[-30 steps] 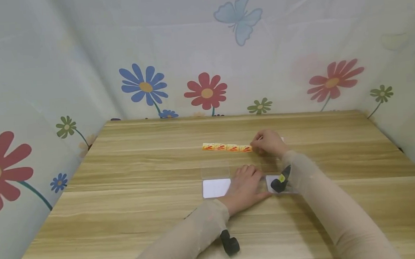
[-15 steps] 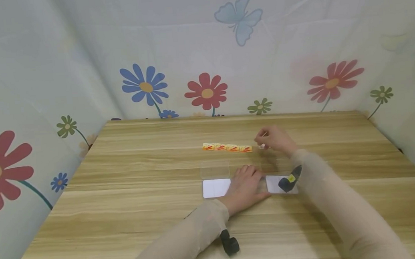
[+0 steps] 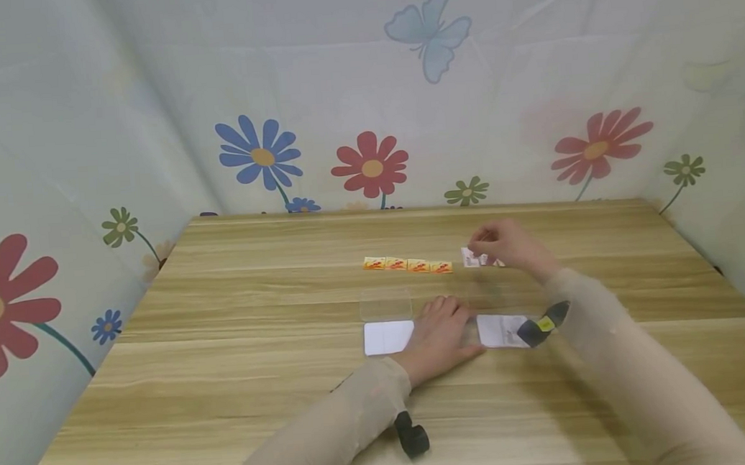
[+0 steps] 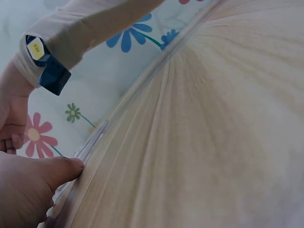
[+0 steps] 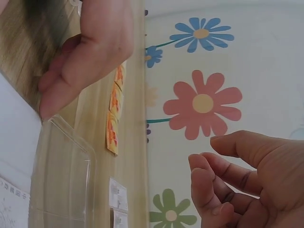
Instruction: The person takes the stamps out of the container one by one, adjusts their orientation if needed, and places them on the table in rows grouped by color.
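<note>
The left hand (image 3: 441,332) rests flat, fingers spread, between a white rectangle (image 3: 388,338) and a paler one (image 3: 500,330), partly covering a clear plastic case (image 5: 61,166). My right hand (image 3: 510,248) hovers with bent fingers over small white printed pieces (image 3: 470,257) at the right; in the right wrist view, nothing shows between the thumb and fingers of this hand (image 5: 251,183). Several yellow-orange pieces (image 3: 407,264) lie in a row left of the white ones. The left wrist view shows the left thumb on the case's edge.
The wooden table (image 3: 220,286) reaches back to a white curtain (image 3: 309,71) printed with flowers and a butterfly. A transparent flap or lid (image 3: 385,306) lies behind the left white rectangle. Both sleeves carry dark wrist devices.
My right hand has moved right, away from the yellow-orange row. A white piece, at its fingertips half a second ago, now shows on the table beside them. The left hand has stayed put.
</note>
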A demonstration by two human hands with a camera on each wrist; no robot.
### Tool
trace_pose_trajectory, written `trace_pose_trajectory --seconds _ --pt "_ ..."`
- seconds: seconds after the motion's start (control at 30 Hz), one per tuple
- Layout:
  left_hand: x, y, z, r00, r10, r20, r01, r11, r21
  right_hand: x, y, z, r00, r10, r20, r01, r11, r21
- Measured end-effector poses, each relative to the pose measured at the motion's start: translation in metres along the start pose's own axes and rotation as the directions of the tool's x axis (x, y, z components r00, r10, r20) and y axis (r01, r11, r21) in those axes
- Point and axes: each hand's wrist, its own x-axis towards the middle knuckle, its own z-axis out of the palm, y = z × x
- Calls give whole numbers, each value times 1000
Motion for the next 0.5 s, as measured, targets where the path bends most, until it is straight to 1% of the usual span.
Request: trace_pose_trajectory --seconds 0.2,0.3,0.5 --pt "0 1 -1 1000 -9 16 10 1000 -15 -9 1 -5 1000 -19 -15 19 1000 13" --pt "0 1 -1 1000 -11 22 12 1000 -18 -13 2 -6 999 -42 -20 42 999 21" --pt "-1 1 -2 1000 -7 24 7 1000 -23 -21 4 -6 998 -53 -18 53 999 6"
